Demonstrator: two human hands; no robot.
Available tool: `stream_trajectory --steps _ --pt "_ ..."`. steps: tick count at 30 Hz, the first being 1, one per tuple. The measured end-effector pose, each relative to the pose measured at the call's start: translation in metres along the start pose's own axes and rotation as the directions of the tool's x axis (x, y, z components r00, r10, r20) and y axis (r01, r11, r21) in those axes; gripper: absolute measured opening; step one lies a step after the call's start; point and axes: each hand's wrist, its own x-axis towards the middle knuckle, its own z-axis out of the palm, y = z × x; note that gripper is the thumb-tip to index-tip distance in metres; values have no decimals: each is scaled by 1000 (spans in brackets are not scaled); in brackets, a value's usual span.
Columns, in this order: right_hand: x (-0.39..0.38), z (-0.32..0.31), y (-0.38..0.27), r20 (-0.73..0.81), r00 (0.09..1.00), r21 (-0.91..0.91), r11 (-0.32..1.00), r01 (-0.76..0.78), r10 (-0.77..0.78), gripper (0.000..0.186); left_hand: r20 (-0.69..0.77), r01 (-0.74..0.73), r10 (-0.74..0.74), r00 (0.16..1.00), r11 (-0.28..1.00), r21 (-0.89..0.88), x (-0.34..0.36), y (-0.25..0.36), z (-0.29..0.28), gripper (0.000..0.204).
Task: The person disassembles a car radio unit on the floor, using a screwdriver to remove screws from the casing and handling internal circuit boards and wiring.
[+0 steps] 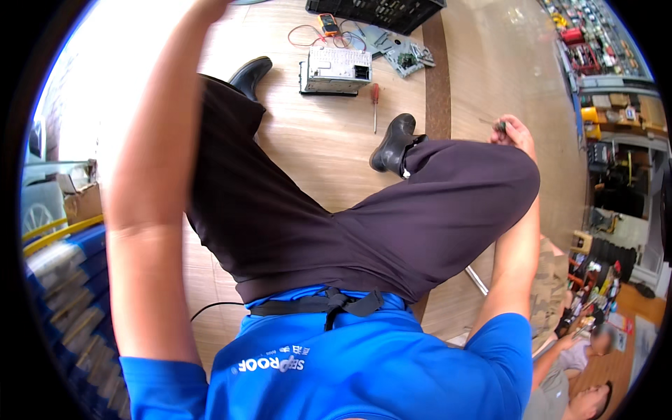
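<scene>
My right hand [514,133] rests on knee, fingers pinched on small dark tool [498,125], tip poking left. My left hand leaves frame at top, grip unseen. Red screwdriver [375,105] on floor beside metal box [337,71].

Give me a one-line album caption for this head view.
Seated person's right hand pinches a small tool above a metal box and screwdriver on the floor.

Blue shirt [364,364] with white lettering, dark brown trousers [350,224], black shoes [394,143]. The floor [315,140] is pale wood grain. A screwdriver [375,98] has a red handle; the metal box [336,70] is silver-grey; the crate [378,12] black.
</scene>
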Motion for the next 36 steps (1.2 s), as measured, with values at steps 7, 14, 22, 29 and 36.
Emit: stream_trajectory --steps 7,14,22,29,36 --pt "7 97 -53 337 935 -124 979 161 -111 16 276 800 -839 469 271 -536 -113 -219 282 41" --pt "-77 66 -65 253 953 -32 983 182 -169 15 802 687 -529 279 -473 -551 -224 -233 405 65" --pt "-92 72 -66 270 935 -27 969 246 -230 16 448 677 -765 463 -21 -735 -193 -284 378 48" --pt "-64 4 -10 -86 995 0 999 44 -44 16 516 900 -744 424 283 -331 -228 -264 380 59" --pt "-53 -51 22 -181 982 31 998 -50 55 17 473 875 -737 484 404 -266 -219 -256 375 52"
